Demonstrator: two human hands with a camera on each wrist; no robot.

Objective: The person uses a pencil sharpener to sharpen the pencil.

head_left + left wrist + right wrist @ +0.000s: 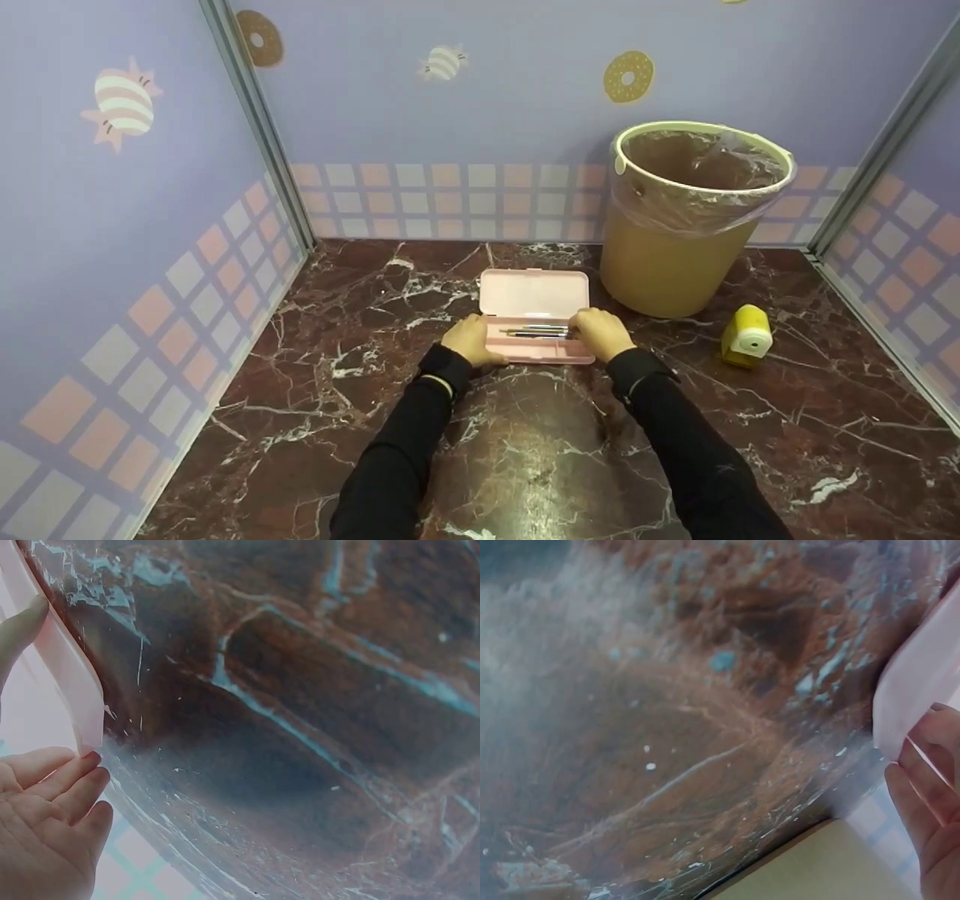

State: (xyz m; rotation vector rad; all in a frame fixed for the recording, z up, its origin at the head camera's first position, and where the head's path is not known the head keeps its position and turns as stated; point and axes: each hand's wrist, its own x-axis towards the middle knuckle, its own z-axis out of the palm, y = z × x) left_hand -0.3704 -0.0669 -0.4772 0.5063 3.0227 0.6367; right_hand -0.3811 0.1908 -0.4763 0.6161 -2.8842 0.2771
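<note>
An opened pink pencil case (534, 351) lies on the marbled table with its lid (534, 292) tipped back, away from me. Inside it, several slim pencils or pens (536, 331) lie side by side in the back compartment. My left hand (469, 341) grips the left end of the case, thumb along the front edge and fingers at the back corner. At the right end my right hand (602, 334) holds the case by its side, fingers against the corner. The right fingers cover the ends of the pencils in the head view.
A tall beige bin (671, 255) with a clear plastic liner stands behind and right of the case. Farther right is a yellow and white pencil sharpener (748, 336). Purple patterned panels (450, 112) enclose the table at the back and both sides.
</note>
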